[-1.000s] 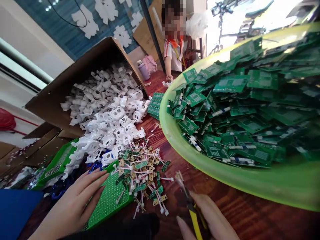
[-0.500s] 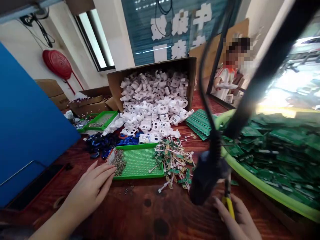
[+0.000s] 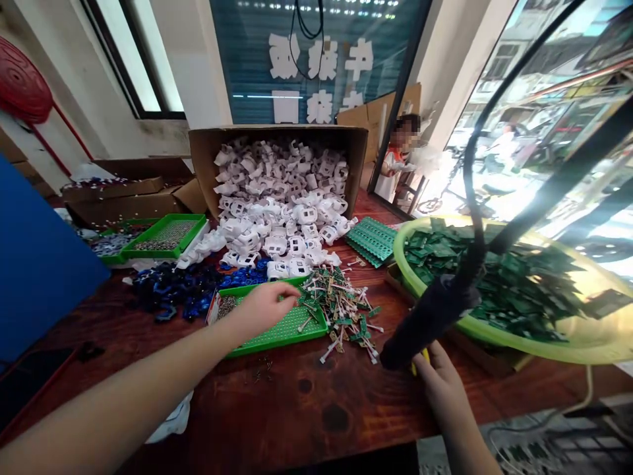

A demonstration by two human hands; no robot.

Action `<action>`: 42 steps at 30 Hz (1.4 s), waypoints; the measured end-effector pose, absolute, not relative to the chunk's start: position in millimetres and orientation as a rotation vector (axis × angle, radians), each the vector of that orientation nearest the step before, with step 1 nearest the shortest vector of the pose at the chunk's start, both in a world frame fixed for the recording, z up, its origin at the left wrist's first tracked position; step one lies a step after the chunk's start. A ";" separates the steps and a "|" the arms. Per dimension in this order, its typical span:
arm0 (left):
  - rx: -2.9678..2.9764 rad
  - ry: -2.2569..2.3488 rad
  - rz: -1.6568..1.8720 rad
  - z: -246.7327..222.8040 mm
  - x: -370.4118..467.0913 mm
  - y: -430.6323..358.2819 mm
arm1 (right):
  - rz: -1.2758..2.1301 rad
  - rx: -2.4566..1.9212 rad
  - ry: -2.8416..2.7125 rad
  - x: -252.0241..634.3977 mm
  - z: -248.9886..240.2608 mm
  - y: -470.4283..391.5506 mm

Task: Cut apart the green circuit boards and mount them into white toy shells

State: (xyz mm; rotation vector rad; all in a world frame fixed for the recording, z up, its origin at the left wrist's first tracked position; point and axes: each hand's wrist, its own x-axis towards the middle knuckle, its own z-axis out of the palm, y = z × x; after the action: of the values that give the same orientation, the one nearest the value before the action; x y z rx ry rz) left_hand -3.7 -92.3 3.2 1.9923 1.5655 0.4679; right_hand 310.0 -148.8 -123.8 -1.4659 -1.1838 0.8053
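Observation:
My left hand (image 3: 264, 307) hangs over the green tray (image 3: 281, 330), its fingers curled together towards the pile of small green boards with white connectors (image 3: 341, 303); whatever they hold, if anything, is too small to make out. Small metal screws (image 3: 226, 305) lie at the tray's left end. On the right, my right hand (image 3: 438, 369) is closed around a yellow-handled tool (image 3: 419, 363), beside a dark cylindrical tool head (image 3: 430, 320) that partly hides it.
A cardboard box (image 3: 359, 148) spills white plastic shells (image 3: 291, 218) onto the table. Blue and black parts (image 3: 173, 287) lie left. Stacked green boards (image 3: 373, 239) sit beside a yellow-green basin (image 3: 519, 349) of green boards. A person (image 3: 395, 161) is in the background.
My left hand has moved right from the screws to above the tray, its fingers now curled. The view has shifted to the right. My right hand still holds the yellow-handled tool.

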 end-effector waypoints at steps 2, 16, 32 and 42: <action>2.008 1.534 0.412 0.4 27.6 -54.2 | 0.813 -1.449 -1.182 311.5 -123.7 -150.9; 1.948 1.525 0.157 -22.6 64.7 1.5 | 0.757 -1.492 -1.090 313.9 -133.7 -146.9; 2.129 1.307 0.450 9.3 59.2 -4.3 | 0.705 -1.495 -1.198 310.5 -134.2 -145.5; 2.257 1.201 0.692 14.7 59.2 -16.8 | 0.717 -1.505 -1.139 308.2 -130.1 -148.1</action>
State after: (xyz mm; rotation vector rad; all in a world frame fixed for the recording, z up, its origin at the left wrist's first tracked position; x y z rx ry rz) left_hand 59.2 -16.8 14.7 2.2568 1.2013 0.6924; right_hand 308.2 -148.1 -130.1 -1.5046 -1.1385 0.7169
